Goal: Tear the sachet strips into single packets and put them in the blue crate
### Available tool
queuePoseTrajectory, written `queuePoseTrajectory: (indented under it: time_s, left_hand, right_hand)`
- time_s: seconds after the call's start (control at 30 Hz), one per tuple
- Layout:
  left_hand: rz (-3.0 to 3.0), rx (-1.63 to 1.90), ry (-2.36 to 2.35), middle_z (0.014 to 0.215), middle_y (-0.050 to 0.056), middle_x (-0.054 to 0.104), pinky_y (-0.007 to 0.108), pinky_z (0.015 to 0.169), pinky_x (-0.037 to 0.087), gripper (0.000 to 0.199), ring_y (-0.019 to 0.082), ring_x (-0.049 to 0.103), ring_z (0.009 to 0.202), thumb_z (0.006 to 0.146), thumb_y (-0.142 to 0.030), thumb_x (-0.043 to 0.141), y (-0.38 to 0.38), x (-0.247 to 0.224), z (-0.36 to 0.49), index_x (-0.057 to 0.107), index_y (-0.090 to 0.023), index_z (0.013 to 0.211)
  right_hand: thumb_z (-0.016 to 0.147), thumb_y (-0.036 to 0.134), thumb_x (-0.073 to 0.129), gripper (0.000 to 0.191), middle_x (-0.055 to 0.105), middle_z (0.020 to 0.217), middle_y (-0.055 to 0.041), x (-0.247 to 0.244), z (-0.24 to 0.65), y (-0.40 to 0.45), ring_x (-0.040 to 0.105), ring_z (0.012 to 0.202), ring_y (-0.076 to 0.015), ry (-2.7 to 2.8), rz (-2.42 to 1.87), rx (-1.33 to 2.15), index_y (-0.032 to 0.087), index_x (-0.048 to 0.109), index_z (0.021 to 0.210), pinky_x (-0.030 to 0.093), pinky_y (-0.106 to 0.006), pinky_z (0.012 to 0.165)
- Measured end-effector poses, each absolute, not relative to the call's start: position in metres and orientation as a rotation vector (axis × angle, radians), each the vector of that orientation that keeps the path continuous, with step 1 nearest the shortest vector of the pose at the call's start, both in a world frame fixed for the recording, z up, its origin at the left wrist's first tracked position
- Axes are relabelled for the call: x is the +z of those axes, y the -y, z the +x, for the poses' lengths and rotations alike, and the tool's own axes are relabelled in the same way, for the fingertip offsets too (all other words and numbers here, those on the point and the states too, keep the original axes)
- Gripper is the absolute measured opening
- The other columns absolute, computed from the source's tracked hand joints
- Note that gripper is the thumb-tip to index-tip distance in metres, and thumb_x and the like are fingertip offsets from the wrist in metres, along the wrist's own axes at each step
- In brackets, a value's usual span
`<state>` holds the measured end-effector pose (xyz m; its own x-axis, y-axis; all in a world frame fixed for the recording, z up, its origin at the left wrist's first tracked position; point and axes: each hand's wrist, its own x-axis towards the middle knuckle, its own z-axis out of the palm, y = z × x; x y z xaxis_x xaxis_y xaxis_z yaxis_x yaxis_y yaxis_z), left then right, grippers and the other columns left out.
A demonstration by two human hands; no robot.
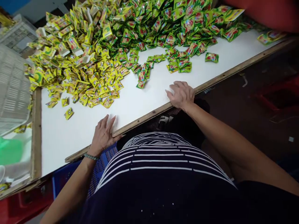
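A white tabletop point(130, 102) with a wooden rim carries a heap of yellow packets point(88, 77) at the left and green packets with red marks point(149, 28) at the centre and right. My left hand point(102, 133), with a band on its wrist, rests on the front rim, fingers apart and holding nothing. Farther right, my right hand point(181, 95) lies over the same rim, its fingers spread on the white surface and nothing in them. A few green packets point(179, 63) lie a little beyond my right hand.
A white perforated basket point(14, 90) stands at the left, near a green object point(10, 151). Below the table's edge is a blue perforated crate point(106, 161). A blurred red shape point(268, 14) covers the top right corner, and a red object point(282, 96) lies low at the right.
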<state>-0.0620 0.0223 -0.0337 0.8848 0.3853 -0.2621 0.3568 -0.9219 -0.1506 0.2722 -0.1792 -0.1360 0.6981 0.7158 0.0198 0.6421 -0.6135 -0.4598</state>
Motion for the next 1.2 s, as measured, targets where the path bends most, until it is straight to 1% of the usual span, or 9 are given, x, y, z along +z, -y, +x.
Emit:
queuePoseTrajectory:
  time_s: [0.17, 0.3, 0.37, 0.47, 0.6, 0.8, 0.97, 1.07, 1.2]
  left_hand:
    - [-2.966, 0.437, 0.624, 0.153, 0.024, 0.031, 0.053, 0.108, 0.035, 0.091, 0.04, 0.037, 0.134, 0.079, -0.066, 0.059, -0.021, -0.035, -0.066, 0.036, -0.011, 0.148]
    - [-2.955, 0.404, 0.62, 0.153, 0.022, 0.031, 0.053, 0.108, 0.036, 0.092, 0.039, 0.037, 0.134, 0.078, -0.066, 0.059, -0.02, -0.037, -0.069, 0.034, -0.014, 0.149]
    - [-2.963, 0.383, 0.584, 0.153, 0.023, 0.032, 0.052, 0.108, 0.037, 0.091, 0.039, 0.038, 0.134, 0.08, -0.066, 0.057, -0.021, -0.036, -0.07, 0.033, -0.013, 0.149]
    - [-2.976, 0.328, 0.524, 0.15, 0.025, 0.037, 0.052, 0.108, 0.038, 0.088, 0.04, 0.04, 0.135, 0.082, -0.066, 0.053, -0.024, -0.035, -0.072, 0.035, -0.01, 0.148]
    - [-2.959, 0.241, 0.499, 0.143, 0.025, 0.048, 0.051, 0.106, 0.041, 0.085, 0.039, 0.047, 0.13, 0.083, -0.068, 0.048, -0.032, -0.039, -0.076, 0.042, -0.008, 0.144]
    - [-2.907, 0.193, 0.463, 0.14, 0.022, 0.053, 0.049, 0.106, 0.043, 0.086, 0.037, 0.05, 0.129, 0.079, -0.071, 0.054, -0.038, -0.042, -0.083, 0.049, -0.012, 0.141]
    - [-2.886, 0.177, 0.515, 0.139, 0.019, 0.056, 0.046, 0.105, 0.045, 0.082, 0.034, 0.054, 0.127, 0.078, -0.07, 0.056, -0.038, -0.041, -0.09, 0.053, -0.015, 0.139]
    - [-2.867, 0.177, 0.5, 0.139, 0.019, 0.056, 0.044, 0.104, 0.046, 0.082, 0.034, 0.055, 0.126, 0.079, -0.069, 0.056, -0.037, -0.04, -0.094, 0.053, -0.014, 0.14]
    - [-2.866, 0.176, 0.536, 0.141, 0.019, 0.055, 0.042, 0.103, 0.047, 0.08, 0.032, 0.056, 0.125, 0.081, -0.066, 0.055, -0.038, -0.043, -0.099, 0.05, -0.016, 0.143]
  right_hand:
    - [0.092, 0.046, 0.04, 0.044, 0.058, 0.132, -0.015, -0.142, 0.272, 0.18, 0.049, 0.12, -0.0357, 1.047, -2.432, 0.203, 0.019, 0.068, 0.113, 0.042, -0.052, 0.096]
    - [0.093, 0.044, 0.041, 0.045, 0.057, 0.136, -0.0154, -0.144, 0.27, 0.179, 0.048, 0.124, -0.0363, 1.034, -2.469, 0.199, 0.017, 0.067, 0.117, 0.042, -0.052, 0.098]
    - [0.092, 0.043, 0.043, 0.045, 0.057, 0.136, -0.0158, -0.142, 0.269, 0.177, 0.048, 0.124, -0.0354, 1.018, -2.497, 0.195, 0.016, 0.067, 0.118, 0.042, -0.051, 0.098]
    - [0.091, 0.042, 0.046, 0.044, 0.058, 0.136, -0.0149, -0.138, 0.268, 0.173, 0.05, 0.122, -0.0331, 1.028, -2.508, 0.197, 0.015, 0.067, 0.12, 0.043, -0.048, 0.099]
    - [0.092, 0.042, 0.045, 0.044, 0.058, 0.138, -0.013, -0.131, 0.266, 0.167, 0.049, 0.126, -0.0299, 1.004, -2.522, 0.214, 0.016, 0.066, 0.121, 0.042, -0.045, 0.103]
    - [0.092, 0.04, 0.047, 0.042, 0.058, 0.139, -0.0114, -0.127, 0.261, 0.162, 0.048, 0.129, -0.0294, 0.983, -2.504, 0.274, 0.019, 0.067, 0.122, 0.042, -0.044, 0.103]
    - [0.093, 0.039, 0.045, 0.042, 0.059, 0.138, -0.0108, -0.128, 0.257, 0.16, 0.05, 0.128, -0.0299, 0.983, -2.477, 0.256, 0.018, 0.068, 0.12, 0.042, -0.044, 0.104]
    - [0.093, 0.039, 0.044, 0.041, 0.06, 0.137, -0.0105, -0.13, 0.254, 0.159, 0.051, 0.127, -0.03, 0.978, -2.465, 0.235, 0.02, 0.069, 0.119, 0.042, -0.044, 0.103]
    - [0.094, 0.038, 0.043, 0.041, 0.061, 0.136, -0.0106, -0.132, 0.253, 0.157, 0.052, 0.127, -0.0304, 0.971, -2.456, 0.248, 0.019, 0.07, 0.118, 0.043, -0.045, 0.102]
